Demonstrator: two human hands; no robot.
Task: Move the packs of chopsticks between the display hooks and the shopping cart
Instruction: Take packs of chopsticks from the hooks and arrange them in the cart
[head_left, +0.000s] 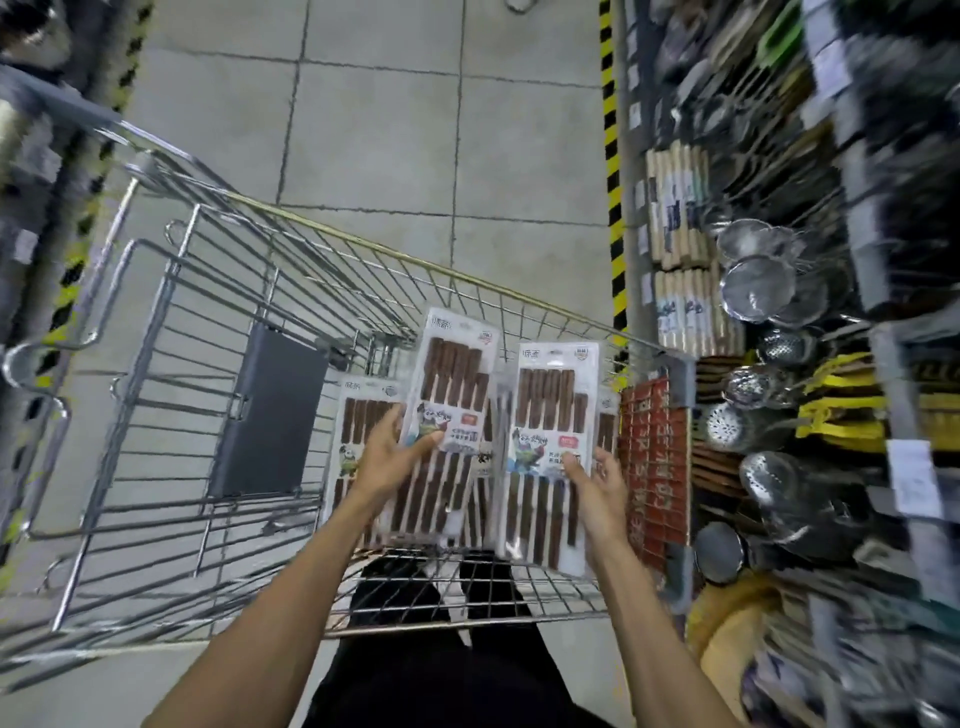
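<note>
L hand (382, 460): grips the left pack (454, 384) of chopsticks low down, thumb across the front label, fingers curled at its left edge
R hand (597, 486): holds the right pack (550, 410), thumb on front, other fingers behind
both packs: upright-ish, side by side, held over the shopping cart (363, 270)
in cart: more packs lying under those two, e.g. the panda-label pack (356, 431) just left of the L hand
cart bits: grey flap (270, 410), red panel (654, 467) on the R side
shelf on R: metal strainers (758, 286), rest too blurry tbh
underfoot: tile floor (389, 130)
</note>
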